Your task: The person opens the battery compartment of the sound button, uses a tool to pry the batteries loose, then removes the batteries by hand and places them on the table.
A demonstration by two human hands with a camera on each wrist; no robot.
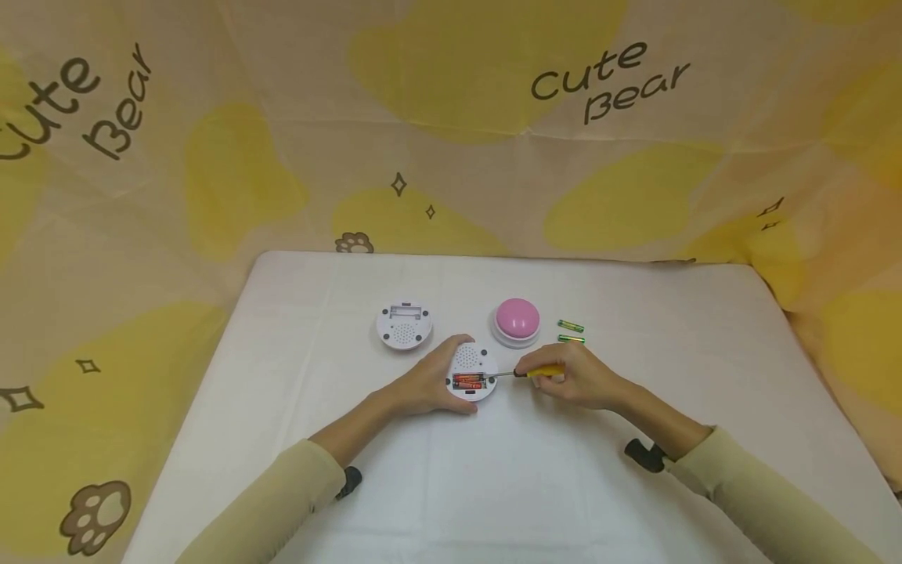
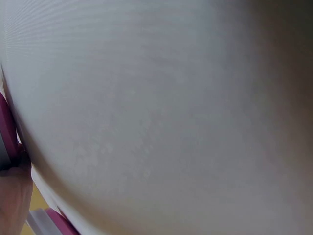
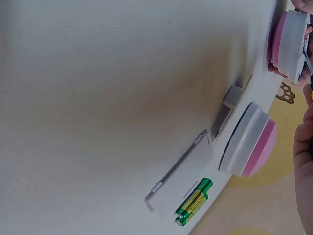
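Observation:
My left hand (image 1: pixel 428 381) grips a round white push-button device (image 1: pixel 485 359) by its edge, underside up. Two red batteries (image 1: pixel 468 381) sit in its uncovered compartment. Between the thumb and fingers of my right hand (image 1: pixel 583 376) is a screwdriver (image 1: pixel 546 371) with a yellow handle. Its thin metal shaft reaches the compartment's right end; whether the tip touches a battery is too small to tell. In the right wrist view the held device's pink button (image 3: pixel 279 39) faces down toward the table. The left wrist view shows mostly blurred white tabletop.
Behind the left hand lies another upturned white device (image 1: pixel 404 333) with a vacant battery slot. A pink-topped button (image 1: pixel 517 318) stands upright behind the hands, left of two green batteries (image 1: pixel 571 325). Thin white plastic pieces (image 3: pixel 178 171) lie near them. A patterned cloth (image 1: pixel 451 157) hangs behind the table.

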